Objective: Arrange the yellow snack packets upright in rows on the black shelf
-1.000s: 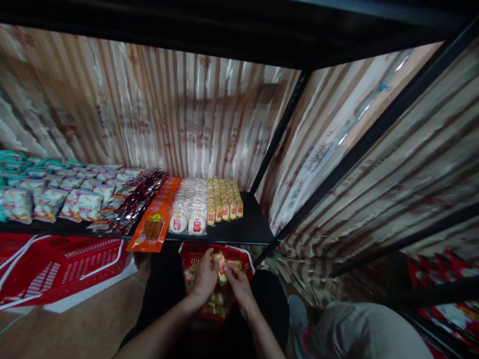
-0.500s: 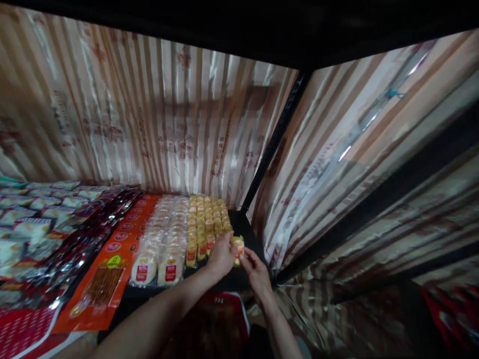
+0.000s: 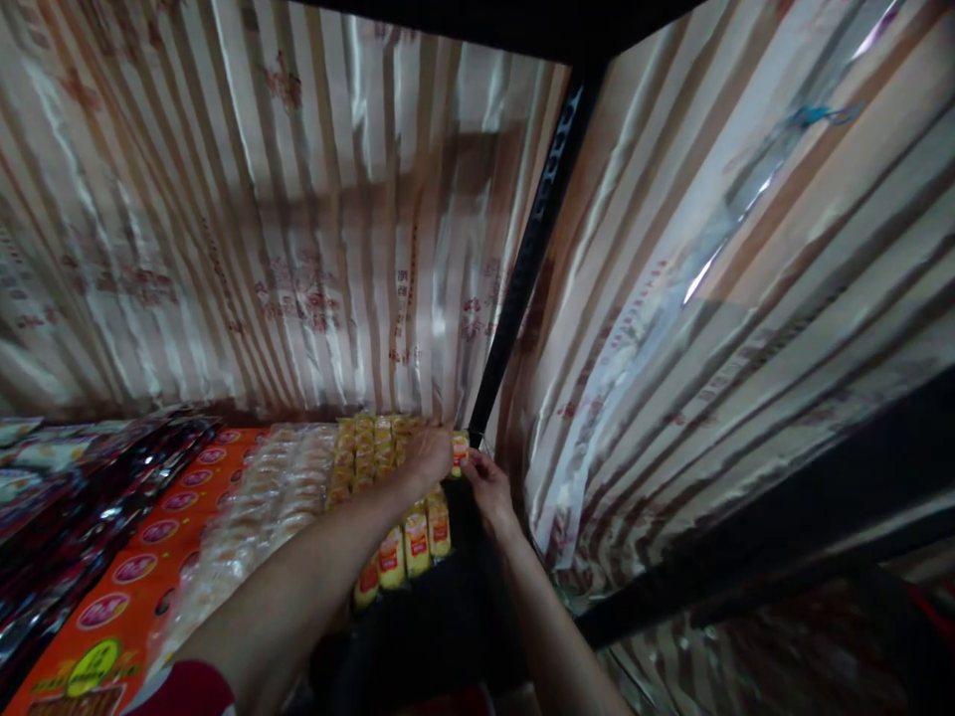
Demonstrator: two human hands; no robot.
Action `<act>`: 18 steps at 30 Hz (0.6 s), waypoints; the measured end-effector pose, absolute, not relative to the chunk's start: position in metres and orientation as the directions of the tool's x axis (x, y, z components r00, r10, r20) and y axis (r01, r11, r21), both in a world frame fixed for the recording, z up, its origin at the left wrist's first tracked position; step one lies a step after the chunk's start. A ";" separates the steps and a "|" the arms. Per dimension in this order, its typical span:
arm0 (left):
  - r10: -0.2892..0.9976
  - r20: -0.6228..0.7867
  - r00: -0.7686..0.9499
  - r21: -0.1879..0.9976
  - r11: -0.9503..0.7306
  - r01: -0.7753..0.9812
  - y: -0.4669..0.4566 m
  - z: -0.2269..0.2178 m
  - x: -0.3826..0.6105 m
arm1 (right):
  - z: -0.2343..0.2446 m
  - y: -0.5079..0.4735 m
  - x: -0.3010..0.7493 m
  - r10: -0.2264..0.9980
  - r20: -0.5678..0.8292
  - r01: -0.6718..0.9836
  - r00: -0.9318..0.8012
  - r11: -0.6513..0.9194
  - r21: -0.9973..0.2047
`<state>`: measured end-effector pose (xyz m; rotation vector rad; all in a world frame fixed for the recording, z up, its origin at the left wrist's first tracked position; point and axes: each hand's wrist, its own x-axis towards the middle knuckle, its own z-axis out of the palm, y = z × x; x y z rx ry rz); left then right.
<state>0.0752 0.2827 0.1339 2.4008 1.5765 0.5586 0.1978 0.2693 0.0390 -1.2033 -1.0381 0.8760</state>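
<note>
A small yellow packaged snack cake (image 3: 461,452) with a red and orange label stands upright between my hands at the back corner of the black shelf (image 3: 418,641). My left hand (image 3: 429,454) is closed on its left side, the fingertips partly hidden behind the hand. At its lower right edge, my right hand (image 3: 488,487) pinches the same packet between thumb and fingers. Rows of matching yellow packets (image 3: 416,537) stand just left of and below my hands, partly covered by my left forearm.
Clear-wrapped round pastries (image 3: 290,482) line up left of the yellow rows. Further left lie orange snack packs (image 3: 160,532) and dark shiny packs (image 3: 96,527). A black metal post (image 3: 526,268) rises at the corner, with striped plastic sheeting (image 3: 358,239) behind.
Both hands have moved with the yellow packet from the front of the rows to the back corner by the post. The camera view has shifted closer and to the right.
</note>
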 end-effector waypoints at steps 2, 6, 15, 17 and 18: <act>0.876 0.262 0.405 0.272 -0.470 0.840 0.286 0.129 0.076 | 0.026 0.288 0.199 0.925 0.166 0.053 0.341 0.157 -0.986; 0.804 0.257 0.536 0.132 -0.578 0.805 0.293 0.108 0.081 | 0.002 0.317 0.200 0.913 0.166 0.190 0.372 0.100 -0.977; 0.850 0.097 0.518 0.112 -0.527 0.842 0.318 0.077 0.090 | 0.004 0.334 0.187 0.924 0.192 0.407 0.332 0.043 -0.912; 0.856 0.091 0.508 0.095 -0.515 0.852 0.321 0.076 0.090 | 0.007 0.334 0.184 0.916 0.205 0.422 0.346 0.043 -0.906; 0.859 0.083 0.505 0.084 -0.511 0.856 0.322 0.075 0.090 | 0.009 0.334 0.183 0.914 0.212 0.428 0.347 0.047 -0.903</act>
